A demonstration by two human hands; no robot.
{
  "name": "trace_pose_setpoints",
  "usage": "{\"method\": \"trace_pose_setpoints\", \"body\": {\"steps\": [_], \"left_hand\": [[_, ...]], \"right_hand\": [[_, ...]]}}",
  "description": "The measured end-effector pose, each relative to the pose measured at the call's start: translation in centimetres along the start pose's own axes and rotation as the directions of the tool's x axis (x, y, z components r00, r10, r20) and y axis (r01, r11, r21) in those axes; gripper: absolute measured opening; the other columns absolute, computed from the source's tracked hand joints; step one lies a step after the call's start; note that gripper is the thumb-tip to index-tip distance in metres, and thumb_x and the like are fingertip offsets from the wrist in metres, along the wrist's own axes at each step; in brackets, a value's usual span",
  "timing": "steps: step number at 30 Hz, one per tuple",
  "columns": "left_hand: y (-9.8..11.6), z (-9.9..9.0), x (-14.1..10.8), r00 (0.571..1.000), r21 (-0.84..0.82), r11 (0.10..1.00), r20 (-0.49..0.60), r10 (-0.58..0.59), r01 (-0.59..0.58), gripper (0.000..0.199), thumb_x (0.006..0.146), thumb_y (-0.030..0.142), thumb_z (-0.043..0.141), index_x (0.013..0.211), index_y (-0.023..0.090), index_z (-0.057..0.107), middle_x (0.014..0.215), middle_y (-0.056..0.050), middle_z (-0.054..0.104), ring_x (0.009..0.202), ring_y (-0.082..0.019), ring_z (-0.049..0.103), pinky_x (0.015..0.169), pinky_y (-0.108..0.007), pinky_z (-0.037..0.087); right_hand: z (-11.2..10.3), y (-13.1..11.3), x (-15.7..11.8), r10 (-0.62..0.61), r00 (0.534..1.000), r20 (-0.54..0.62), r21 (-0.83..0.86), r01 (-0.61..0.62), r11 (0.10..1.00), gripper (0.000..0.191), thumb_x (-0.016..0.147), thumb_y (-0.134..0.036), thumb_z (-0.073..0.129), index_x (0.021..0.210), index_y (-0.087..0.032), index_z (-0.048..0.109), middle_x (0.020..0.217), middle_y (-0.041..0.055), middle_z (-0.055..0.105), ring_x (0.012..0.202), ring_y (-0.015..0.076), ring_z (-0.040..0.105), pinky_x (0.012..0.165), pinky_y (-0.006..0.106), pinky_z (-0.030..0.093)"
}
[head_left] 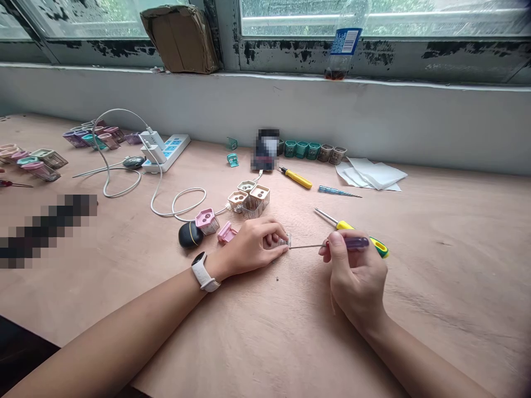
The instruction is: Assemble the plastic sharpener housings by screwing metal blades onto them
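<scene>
Low over the middle of the wooden table, my left hand [258, 244] has its fingers wrapped round a small clear plastic piece [287, 241], mostly hidden by them. My right hand [359, 271] grips a thin screwdriver by its purple handle [357, 242]. The shaft [309, 246] points left, and its tip meets the clear piece beside my left fingertips. A tiny metal bit [277, 278] lies on the table just below my left hand. A pink part [227, 232] and a pink sharpener-like box [207, 221] sit left of my left hand.
Behind the hands are cream boxes [259, 194], a yellow knife [297, 178], a blue tool [338, 191] and a yellow-green screwdriver [345, 225]. Teal boxes [301, 149] and white papers [373, 172] lie near the wall. A black case [190, 235], white cable [188, 190] and power strip [174, 149] are left.
</scene>
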State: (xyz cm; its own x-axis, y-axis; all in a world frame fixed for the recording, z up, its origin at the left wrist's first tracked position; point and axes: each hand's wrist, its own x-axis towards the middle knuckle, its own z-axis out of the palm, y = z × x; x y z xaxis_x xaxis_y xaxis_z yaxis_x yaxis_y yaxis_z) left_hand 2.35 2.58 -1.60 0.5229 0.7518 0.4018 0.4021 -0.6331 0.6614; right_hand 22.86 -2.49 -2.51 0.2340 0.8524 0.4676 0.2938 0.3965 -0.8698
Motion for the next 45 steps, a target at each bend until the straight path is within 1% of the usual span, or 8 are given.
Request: {"method": "trace_pose_setpoints", "body": {"steps": [2,8,20,26,35,45], "left_hand": [[0.00,-0.01,0.00,1.000,0.012,1.000,0.008,0.004,-0.004,0.009,0.085,0.012,0.073,0.094,0.014,0.071,0.096,-0.005,0.068,0.076,-0.012,0.061,0.069,-0.025,0.051],[0.14,0.03,0.08,1.000,0.029,1.000,0.015,-0.004,0.004,0.010,0.085,0.011,0.072,0.095,0.014,0.070,0.093,-0.004,0.068,0.073,-0.011,0.059,0.068,-0.025,0.051],[0.16,0.04,0.16,1.000,0.022,1.000,0.011,-0.009,0.009,0.009,0.086,0.013,0.071,0.095,0.014,0.069,0.093,-0.006,0.068,0.073,-0.012,0.059,0.067,-0.026,0.051],[0.20,0.05,0.08,1.000,0.018,1.000,0.013,-0.018,0.018,0.010,0.087,0.013,0.071,0.096,0.013,0.069,0.092,-0.005,0.067,0.074,-0.012,0.059,0.067,-0.026,0.051],[0.22,0.04,0.17,1.000,0.024,0.999,0.017,-0.027,0.026,0.010,0.086,0.013,0.071,0.096,0.014,0.069,0.089,-0.004,0.067,0.073,-0.012,0.059,0.066,-0.026,0.050],[0.21,-0.02,0.13,1.000,0.011,1.000,0.013,-0.022,0.022,0.010,0.086,0.014,0.071,0.096,0.014,0.069,0.089,-0.005,0.067,0.072,-0.012,0.059,0.065,-0.025,0.050]], "right_hand": [[-0.02,-0.07,0.07,0.016,1.000,-0.014,0.003,-0.016,1.000,0.018,0.101,-0.034,0.060,0.091,-0.019,0.059,0.076,-0.0004,0.062,0.068,0.0109,0.061,0.060,0.024,0.051],[0.11,0.00,0.26,0.007,1.000,-0.015,0.003,-0.007,1.000,0.018,0.100,-0.035,0.062,0.093,-0.018,0.060,0.077,0.0002,0.065,0.069,0.0107,0.062,0.062,0.024,0.051],[0.18,0.22,0.37,0.004,1.000,0.026,0.026,-0.005,1.000,0.016,0.098,-0.034,0.065,0.097,-0.019,0.061,0.082,0.0004,0.067,0.072,0.0112,0.062,0.067,0.026,0.051],[0.17,0.26,0.42,0.010,0.999,0.032,0.017,-0.011,1.000,0.017,0.098,-0.035,0.065,0.097,-0.019,0.062,0.082,0.0007,0.068,0.071,0.0107,0.062,0.064,0.024,0.051],[0.25,0.53,0.45,-0.002,1.000,0.024,0.007,0.002,1.000,0.019,0.098,-0.036,0.065,0.097,-0.018,0.061,0.082,0.0020,0.068,0.071,0.0120,0.063,0.064,0.026,0.051],[0.23,0.31,0.44,0.017,0.999,0.034,0.016,-0.018,1.000,0.018,0.098,-0.036,0.065,0.096,-0.018,0.061,0.081,0.0020,0.068,0.070,0.0114,0.062,0.059,0.023,0.050]]}}
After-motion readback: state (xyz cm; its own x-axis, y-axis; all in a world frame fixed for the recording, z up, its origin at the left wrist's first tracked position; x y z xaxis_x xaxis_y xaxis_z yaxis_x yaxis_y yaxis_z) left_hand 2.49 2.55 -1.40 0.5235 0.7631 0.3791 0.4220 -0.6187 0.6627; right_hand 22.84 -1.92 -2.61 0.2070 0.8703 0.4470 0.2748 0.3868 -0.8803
